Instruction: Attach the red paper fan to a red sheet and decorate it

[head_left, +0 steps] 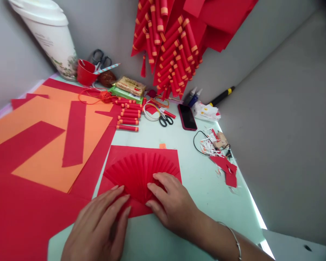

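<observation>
A pleated red paper fan (137,168) lies spread in a half-circle on a square sheet of red paper (120,150) in front of me. The fingertips of my left hand (100,217) rest at its lower left edge, fingers stretched out. From the right, my right hand (172,203) lies on the fan with its fingers apart, the tips touching the pleats near the middle fold. Part of the fan's right side is hidden beneath that hand. Just beyond the sheet sits a small orange paper scrap (162,146).
Large red and orange sheets (97,134) cover the left. Red paper rolls (128,122), scissors (166,119), a phone (187,117) and a white cup (53,40) stand or lie farther back. Paper scraps (226,168) lie right; red firecracker decorations (176,54) hang behind.
</observation>
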The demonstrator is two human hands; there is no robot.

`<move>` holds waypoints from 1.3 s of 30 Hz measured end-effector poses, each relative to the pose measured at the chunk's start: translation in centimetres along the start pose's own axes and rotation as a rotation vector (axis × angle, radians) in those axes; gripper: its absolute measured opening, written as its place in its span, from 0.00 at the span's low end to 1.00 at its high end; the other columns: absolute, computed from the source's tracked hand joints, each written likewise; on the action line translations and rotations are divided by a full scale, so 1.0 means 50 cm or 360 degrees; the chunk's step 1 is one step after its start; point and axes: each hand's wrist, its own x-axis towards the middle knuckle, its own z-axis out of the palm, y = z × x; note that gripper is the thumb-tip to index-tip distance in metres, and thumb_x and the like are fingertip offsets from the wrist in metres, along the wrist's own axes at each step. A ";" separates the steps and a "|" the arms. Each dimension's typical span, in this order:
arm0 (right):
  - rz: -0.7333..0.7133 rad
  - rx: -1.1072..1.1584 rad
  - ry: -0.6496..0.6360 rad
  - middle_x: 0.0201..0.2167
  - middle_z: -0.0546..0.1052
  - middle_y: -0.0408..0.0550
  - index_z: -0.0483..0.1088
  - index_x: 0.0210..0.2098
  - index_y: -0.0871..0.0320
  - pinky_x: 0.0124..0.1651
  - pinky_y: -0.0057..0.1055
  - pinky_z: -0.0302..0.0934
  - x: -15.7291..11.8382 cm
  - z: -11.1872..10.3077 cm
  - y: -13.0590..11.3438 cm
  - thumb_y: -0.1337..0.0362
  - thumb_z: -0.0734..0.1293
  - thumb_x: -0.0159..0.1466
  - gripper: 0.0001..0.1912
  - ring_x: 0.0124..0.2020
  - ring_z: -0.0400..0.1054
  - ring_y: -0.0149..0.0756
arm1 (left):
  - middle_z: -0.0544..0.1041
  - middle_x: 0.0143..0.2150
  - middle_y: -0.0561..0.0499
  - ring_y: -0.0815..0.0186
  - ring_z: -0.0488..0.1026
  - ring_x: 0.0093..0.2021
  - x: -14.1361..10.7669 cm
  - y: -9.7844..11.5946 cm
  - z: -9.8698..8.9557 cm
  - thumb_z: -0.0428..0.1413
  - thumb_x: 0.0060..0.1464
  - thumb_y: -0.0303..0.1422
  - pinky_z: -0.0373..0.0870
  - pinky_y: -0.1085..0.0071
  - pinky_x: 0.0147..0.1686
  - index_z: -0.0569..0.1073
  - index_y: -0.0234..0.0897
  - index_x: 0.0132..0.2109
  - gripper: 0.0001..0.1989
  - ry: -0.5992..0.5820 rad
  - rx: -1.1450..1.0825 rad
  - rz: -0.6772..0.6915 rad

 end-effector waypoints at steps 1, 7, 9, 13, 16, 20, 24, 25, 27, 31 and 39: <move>-0.0007 -0.0002 -0.0007 0.51 0.73 0.59 0.72 0.49 0.64 0.58 0.43 0.65 0.001 0.000 0.001 0.62 0.64 0.67 0.15 0.53 0.66 0.47 | 0.75 0.55 0.46 0.57 0.72 0.53 -0.003 -0.003 0.003 0.53 0.62 0.34 0.65 0.55 0.56 0.72 0.40 0.53 0.13 -0.0006 -0.0021 -0.0019; -0.0024 0.0036 -0.0066 0.51 0.72 0.59 0.71 0.49 0.64 0.59 0.42 0.63 0.002 -0.005 0.005 0.62 0.63 0.68 0.15 0.54 0.65 0.45 | 0.75 0.56 0.48 0.57 0.72 0.54 -0.009 -0.009 0.016 0.53 0.62 0.36 0.67 0.55 0.56 0.71 0.43 0.54 0.14 -0.0053 -0.0019 0.0005; -0.0022 0.0048 -0.0071 0.51 0.72 0.58 0.71 0.49 0.64 0.59 0.41 0.64 0.002 -0.005 0.007 0.62 0.63 0.68 0.15 0.54 0.64 0.45 | 0.75 0.56 0.48 0.57 0.72 0.55 -0.007 -0.009 0.017 0.54 0.61 0.35 0.67 0.55 0.56 0.71 0.43 0.54 0.15 -0.0072 -0.0018 0.0020; -0.0030 0.0053 -0.0067 0.51 0.72 0.58 0.71 0.50 0.64 0.59 0.41 0.63 0.001 -0.005 0.010 0.62 0.63 0.68 0.15 0.54 0.65 0.45 | 0.75 0.56 0.48 0.57 0.72 0.55 -0.006 -0.009 0.021 0.55 0.61 0.34 0.67 0.55 0.56 0.71 0.42 0.55 0.15 -0.0078 -0.0004 0.0042; -0.0033 0.0061 -0.0080 0.51 0.72 0.59 0.70 0.50 0.64 0.60 0.43 0.63 0.001 -0.005 0.011 0.62 0.62 0.68 0.15 0.54 0.65 0.45 | 0.76 0.55 0.47 0.57 0.72 0.54 -0.007 -0.009 0.022 0.54 0.62 0.35 0.68 0.54 0.55 0.71 0.43 0.54 0.14 -0.0086 0.0017 0.0050; -0.0018 0.0075 -0.0109 0.52 0.73 0.59 0.70 0.52 0.62 0.60 0.46 0.64 -0.002 -0.005 0.011 0.62 0.61 0.69 0.16 0.55 0.65 0.46 | 0.76 0.55 0.47 0.57 0.72 0.54 -0.006 -0.005 0.018 0.53 0.62 0.35 0.67 0.54 0.55 0.71 0.42 0.53 0.14 -0.0105 0.0058 0.0050; -0.0004 0.0097 -0.0105 0.52 0.73 0.59 0.70 0.52 0.62 0.59 0.46 0.65 -0.005 -0.003 0.010 0.64 0.63 0.68 0.16 0.55 0.66 0.47 | 0.77 0.53 0.47 0.57 0.72 0.53 0.000 0.002 0.014 0.53 0.62 0.34 0.66 0.56 0.54 0.72 0.40 0.52 0.12 -0.0095 0.0101 0.0070; -0.0004 0.0098 -0.0102 0.52 0.73 0.59 0.70 0.52 0.62 0.59 0.47 0.65 -0.006 -0.003 0.010 0.64 0.63 0.67 0.16 0.55 0.66 0.47 | 0.77 0.53 0.46 0.57 0.72 0.53 0.002 0.004 0.013 0.53 0.62 0.34 0.66 0.56 0.53 0.73 0.39 0.51 0.12 -0.0085 0.0111 0.0072; -0.0005 0.0096 -0.0091 0.52 0.73 0.60 0.70 0.53 0.62 0.58 0.48 0.66 -0.007 -0.002 0.010 0.64 0.63 0.67 0.16 0.55 0.66 0.48 | 0.77 0.53 0.46 0.57 0.72 0.52 0.005 0.009 0.010 0.53 0.62 0.33 0.65 0.57 0.53 0.73 0.38 0.50 0.11 -0.0064 0.0125 0.0091; -0.0021 0.0086 -0.0079 0.51 0.73 0.61 0.70 0.52 0.63 0.57 0.48 0.67 -0.009 0.001 0.009 0.65 0.63 0.67 0.16 0.54 0.67 0.48 | 0.78 0.52 0.46 0.58 0.73 0.51 0.009 0.017 0.002 0.52 0.62 0.32 0.64 0.58 0.52 0.73 0.38 0.49 0.10 -0.0029 0.0172 0.0112; -0.0034 0.0051 -0.0048 0.52 0.73 0.60 0.70 0.52 0.63 0.56 0.48 0.68 -0.012 0.005 0.006 0.67 0.63 0.67 0.15 0.53 0.68 0.49 | 0.79 0.49 0.45 0.58 0.74 0.51 0.015 0.028 -0.005 0.52 0.62 0.28 0.66 0.59 0.51 0.74 0.35 0.48 0.10 0.0024 0.0180 0.0170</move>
